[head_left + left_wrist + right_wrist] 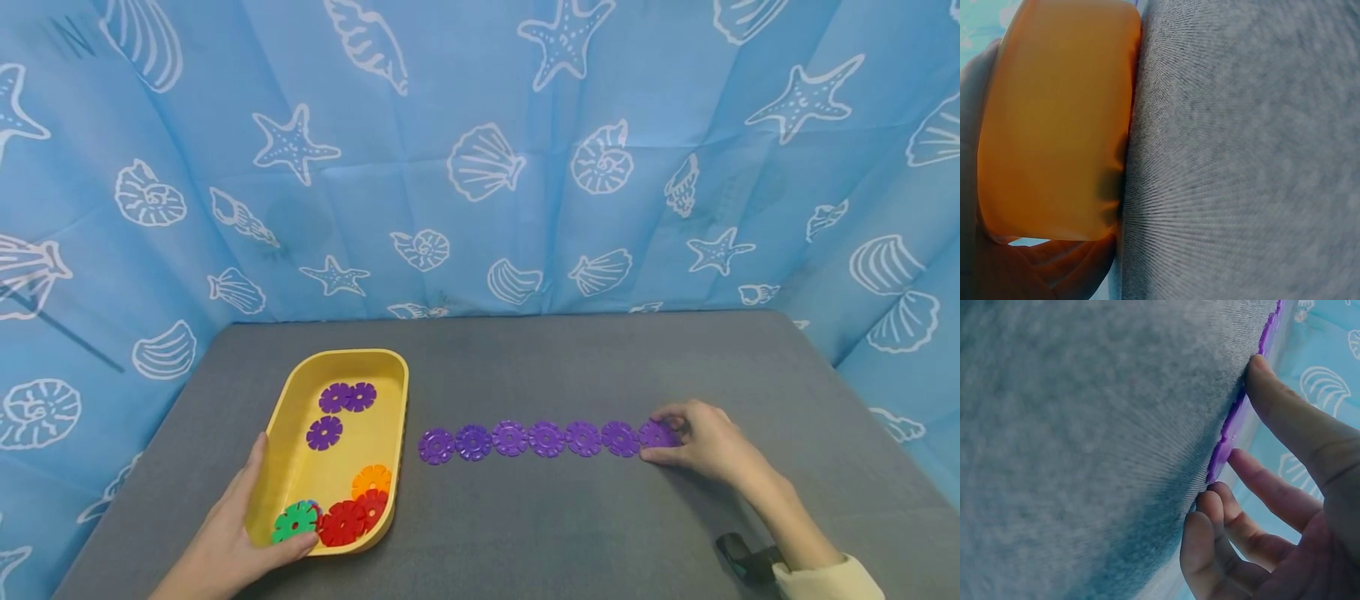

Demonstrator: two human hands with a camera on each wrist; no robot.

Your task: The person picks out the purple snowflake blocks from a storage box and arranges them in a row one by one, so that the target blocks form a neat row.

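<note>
My left hand [231, 533] holds the near-left corner of a yellow plastic tray [366, 442], fingers along its left wall and thumb at the front rim. In the left wrist view the tray's wall [1060, 125] looks orange and fills much of the left side. At the right end of a row of purple notched plastic discs [546, 439], my right hand [708, 442] pinches the last disc [656, 435] between thumb and fingers. The right wrist view shows that purple disc [1225, 447] flat against the cloth, with the fingertips at its edge.
Inside the tray are purple discs [325, 433] toward the back, and red [342, 523], green [296, 522] and orange discs [372, 480] at the front. A dark object [742, 557] lies by the right wrist. Behind the grey table [525, 525] hangs a blue seashell curtain [480, 225].
</note>
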